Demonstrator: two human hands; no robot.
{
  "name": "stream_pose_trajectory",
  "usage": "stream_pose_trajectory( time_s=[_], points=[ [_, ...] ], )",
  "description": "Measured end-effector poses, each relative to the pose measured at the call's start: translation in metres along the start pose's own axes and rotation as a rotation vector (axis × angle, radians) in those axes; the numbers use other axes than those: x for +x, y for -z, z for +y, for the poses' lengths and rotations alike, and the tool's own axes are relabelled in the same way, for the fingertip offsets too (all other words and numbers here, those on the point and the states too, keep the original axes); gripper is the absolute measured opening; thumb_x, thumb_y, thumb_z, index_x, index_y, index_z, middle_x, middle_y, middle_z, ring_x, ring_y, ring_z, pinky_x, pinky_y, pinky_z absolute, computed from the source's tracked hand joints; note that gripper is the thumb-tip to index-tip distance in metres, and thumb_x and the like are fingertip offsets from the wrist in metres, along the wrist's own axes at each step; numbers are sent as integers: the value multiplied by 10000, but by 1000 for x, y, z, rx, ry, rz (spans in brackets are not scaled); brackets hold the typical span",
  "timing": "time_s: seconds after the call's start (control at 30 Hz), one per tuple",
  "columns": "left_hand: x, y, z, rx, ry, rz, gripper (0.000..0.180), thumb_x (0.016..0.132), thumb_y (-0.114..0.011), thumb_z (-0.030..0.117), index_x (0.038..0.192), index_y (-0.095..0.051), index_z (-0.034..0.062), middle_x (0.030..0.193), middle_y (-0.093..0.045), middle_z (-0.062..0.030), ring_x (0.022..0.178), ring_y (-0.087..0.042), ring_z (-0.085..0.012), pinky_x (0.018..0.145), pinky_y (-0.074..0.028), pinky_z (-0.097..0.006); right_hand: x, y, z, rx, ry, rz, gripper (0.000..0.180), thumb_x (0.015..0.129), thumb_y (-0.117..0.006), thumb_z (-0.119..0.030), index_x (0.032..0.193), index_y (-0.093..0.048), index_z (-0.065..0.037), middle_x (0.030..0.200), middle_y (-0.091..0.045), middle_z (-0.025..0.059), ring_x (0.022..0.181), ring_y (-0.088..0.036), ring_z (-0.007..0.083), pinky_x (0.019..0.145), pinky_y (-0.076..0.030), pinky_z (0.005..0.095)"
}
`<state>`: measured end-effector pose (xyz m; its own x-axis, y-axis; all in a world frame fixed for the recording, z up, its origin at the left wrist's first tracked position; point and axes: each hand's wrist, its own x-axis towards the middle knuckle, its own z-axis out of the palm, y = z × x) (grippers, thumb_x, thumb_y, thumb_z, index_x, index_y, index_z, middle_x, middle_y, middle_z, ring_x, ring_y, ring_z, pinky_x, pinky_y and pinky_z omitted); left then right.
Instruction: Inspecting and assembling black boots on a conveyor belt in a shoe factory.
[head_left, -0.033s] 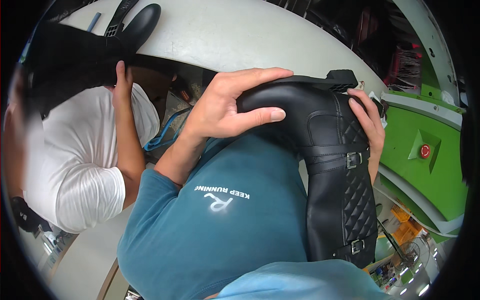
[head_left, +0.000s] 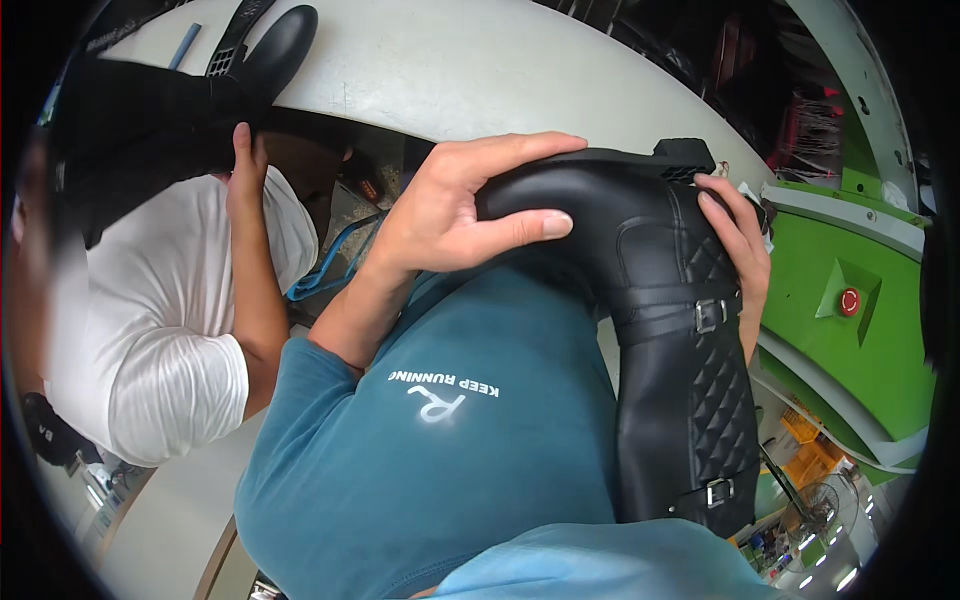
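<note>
A tall black boot (head_left: 655, 400) with quilted panels, straps and metal buckles lies across my front, its sole facing the table and its shaft hanging toward me. My left hand (head_left: 445, 210) is wrapped round the toe, the thumb on the upper and the fingers along the sole edge. At the heel end, my right hand (head_left: 738, 235) grips the back of the boot, fingertips just under the blocky heel (head_left: 685, 155). Part of the right hand is hidden behind the boot.
A white table (head_left: 400, 85) curves ahead. On my left, a person in a white shirt (head_left: 165, 330) holds another black boot (head_left: 150, 120); a loose black sole (head_left: 232, 45) lies beyond it. A green machine (head_left: 850, 340) with a red button (head_left: 849, 302) stands at the right.
The boot's shaft has swung very slightly to the right. Both my hands keep their hold. The other person's boot has shifted a little to the left.
</note>
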<state>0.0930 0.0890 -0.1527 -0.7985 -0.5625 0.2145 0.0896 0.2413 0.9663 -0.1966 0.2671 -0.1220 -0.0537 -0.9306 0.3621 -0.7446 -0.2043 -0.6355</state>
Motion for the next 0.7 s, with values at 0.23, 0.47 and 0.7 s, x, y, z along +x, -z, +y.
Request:
stream_pose_trajectory(
  time_s=[0.23, 0.47, 0.7],
  points=[
    [-9, -9, -31, -308, 128, 52, 729, 1005, -765, 254, 1617, -513, -50, 1585, -607, -236, 1433, -619, -305, 1205, -477, -417, 21, 24, 49, 143, -38, -264, 475, 1023, -673, -110, 1478, -659, 26, 1546, -621, 184, 1454, -582, 332, 1263, -412, 430],
    [-46, -1, -52, -808, 86, -129, 1254, 775, -933, 283, 1764, -207, 24, 1750, -370, -276, 1590, -447, -332, 1317, -333, -437, -57, 3, 108, 555, -477, -94, 890, 930, -859, -558, 1499, -553, 53, 1398, -694, 159, 1291, -669, 258, 1124, -512, 427],
    [-56, 7, -63, -268, 120, -78, 884, 773, -1000, 144, 1533, -587, -42, 1442, -718, -211, 1325, -711, -287, 1152, -537, -398, -43, -34, 69, 742, -857, -42, 480, 1093, -647, -501, 1096, -680, -22, 843, -705, 57, 600, -635, 109, 455, -447, 259]
  ],
)
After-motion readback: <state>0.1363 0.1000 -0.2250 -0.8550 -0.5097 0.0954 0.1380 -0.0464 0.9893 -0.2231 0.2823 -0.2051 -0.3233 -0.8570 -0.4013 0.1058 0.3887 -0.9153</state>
